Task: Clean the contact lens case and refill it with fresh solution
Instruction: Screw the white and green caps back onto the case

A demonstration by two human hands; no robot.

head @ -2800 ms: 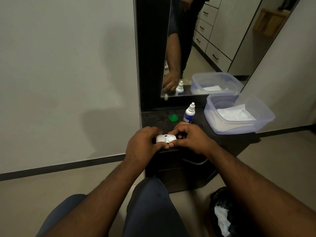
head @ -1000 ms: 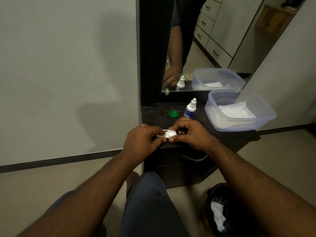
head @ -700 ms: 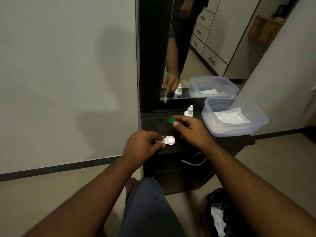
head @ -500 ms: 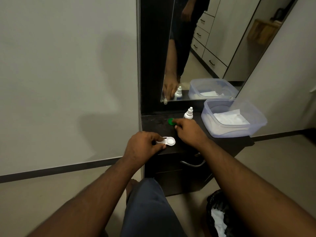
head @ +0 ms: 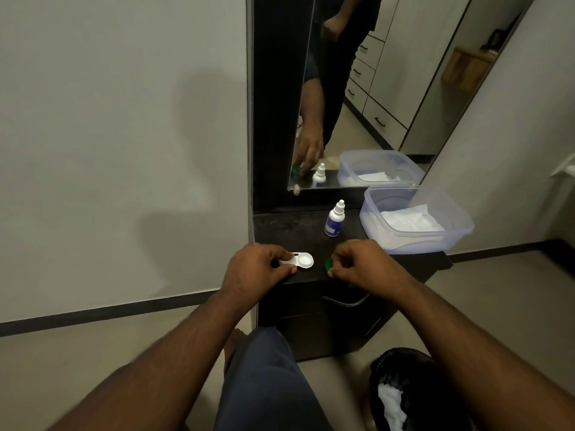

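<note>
Green cap (head: 328,264) now lifted off bench (head: 289,228), pinched in right hand (head: 361,259) fingers; left hand (head: 252,269) gripping lens case (head: 298,260); ready for capping.

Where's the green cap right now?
In the head view the green cap is pinched in the right hand near the dark counter's front edge, just right of the white lens case that the left hand holds.

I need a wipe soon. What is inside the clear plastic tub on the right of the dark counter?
White folded tissue lies in the plastic tub. Anything beneath the tissue is covered.
</note>
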